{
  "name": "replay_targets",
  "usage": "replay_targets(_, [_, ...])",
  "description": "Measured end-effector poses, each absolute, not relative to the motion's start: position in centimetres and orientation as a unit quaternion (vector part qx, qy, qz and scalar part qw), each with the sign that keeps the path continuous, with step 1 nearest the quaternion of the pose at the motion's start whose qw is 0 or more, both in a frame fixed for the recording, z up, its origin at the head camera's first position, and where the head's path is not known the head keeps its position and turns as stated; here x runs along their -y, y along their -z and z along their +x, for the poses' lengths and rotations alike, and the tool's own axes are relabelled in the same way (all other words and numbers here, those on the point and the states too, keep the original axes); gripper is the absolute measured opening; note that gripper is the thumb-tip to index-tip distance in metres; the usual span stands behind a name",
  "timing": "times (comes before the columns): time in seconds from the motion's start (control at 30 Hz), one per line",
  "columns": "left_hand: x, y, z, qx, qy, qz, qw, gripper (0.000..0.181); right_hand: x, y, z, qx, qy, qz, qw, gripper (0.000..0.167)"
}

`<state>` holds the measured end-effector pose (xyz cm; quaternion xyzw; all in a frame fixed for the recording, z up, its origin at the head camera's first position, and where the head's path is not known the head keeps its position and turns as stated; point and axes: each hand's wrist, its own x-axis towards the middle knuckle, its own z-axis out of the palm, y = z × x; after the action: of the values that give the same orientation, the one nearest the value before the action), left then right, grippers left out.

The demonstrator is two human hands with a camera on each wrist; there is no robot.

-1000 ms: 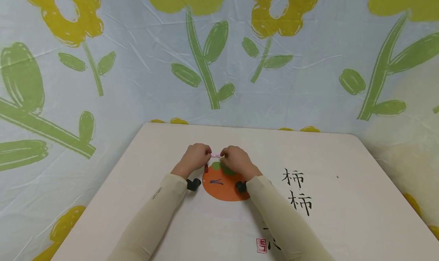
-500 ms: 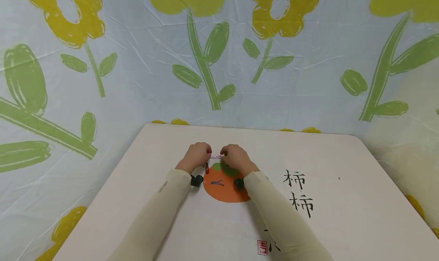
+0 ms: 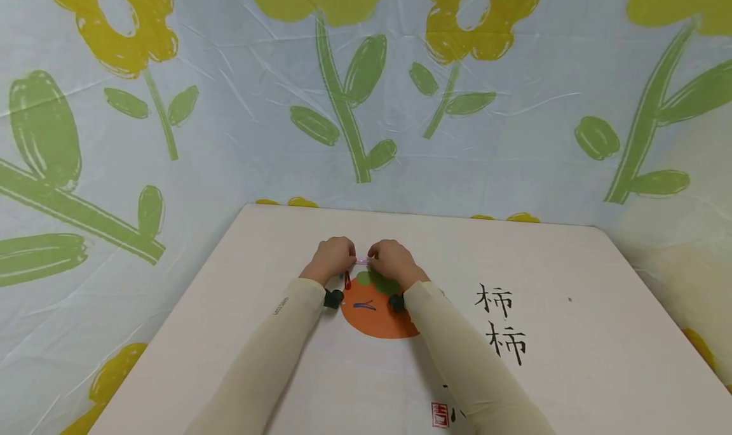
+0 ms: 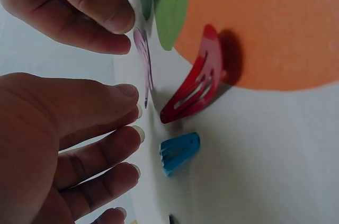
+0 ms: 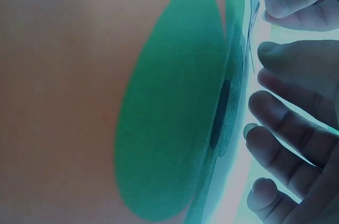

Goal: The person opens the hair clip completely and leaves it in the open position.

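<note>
A pink hair clip [image 3: 362, 262] lies on the table between my two hands, in all three views. My left hand [image 3: 333, 258] is at its left end, and my right hand [image 3: 394, 260] at its right end. In the left wrist view, the left thumb and fingertips sit just beside the pink clip [image 4: 142, 52], with no clip visible between them. The right hand [image 4: 79, 7] is similarly close to its other end. A red snap hair clip [image 4: 198, 83] lies near the left fingers. Beyond it is a small blue toothed clip [image 4: 180, 152].
A printed orange persimmon [image 3: 377, 321] with green leaves covers the table's middle. A blue forked piece [image 3: 364, 305] lies on it. In the right wrist view, a dark oblong shape [image 5: 220, 118] shows on the green. Black written characters [image 3: 500, 301] stand right on the white table [image 3: 274, 232].
The left hand has shifted slightly right, and the red hair clip shows a little more. The right hand has barely moved. The pink clip stays between them.
</note>
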<state>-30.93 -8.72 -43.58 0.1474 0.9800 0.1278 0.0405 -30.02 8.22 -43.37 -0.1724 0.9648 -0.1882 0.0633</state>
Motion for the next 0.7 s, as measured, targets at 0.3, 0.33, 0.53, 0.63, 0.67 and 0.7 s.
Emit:
replay_targets(0.3, [8.56, 43.57, -31.07, -0.98, -0.132, 0.142, 0.047, 0.014, -8.06, 43.48, -30.11, -0.964, 0.201, -0.16, 0.072, 0.023])
replay_targets(0.33, [8.54, 43.59, -31.09, -0.98, -0.131, 0.141, 0.047, 0.014, -8.04, 43.52, -30.14, -0.964, 0.2, -0.159, 0.072, 0.023])
replay_targets(0.53, [8.47, 43.76, -31.06, -0.982, -0.126, 0.129, 0.05, 0.013, -7.98, 43.71, -30.21, -0.966, 0.194, -0.157, 0.065, 0.02])
replay_targets(0.63, [8.46, 43.77, -30.91, -0.983, -0.127, 0.12, 0.054, 0.014, -7.94, 43.82, -30.19, -0.967, 0.194, -0.156, 0.062, 0.019])
replay_targets(0.67, [8.47, 43.77, -30.84, -0.983, -0.127, 0.117, 0.054, 0.014, -7.91, 43.85, -30.18, -0.967, 0.193, -0.156, 0.06, 0.018])
replay_targets(0.7, [8.5, 43.77, -30.78, -0.983, -0.129, 0.115, 0.054, 0.014, -7.88, 43.9, -30.17, -0.967, 0.193, -0.156, 0.058, 0.018])
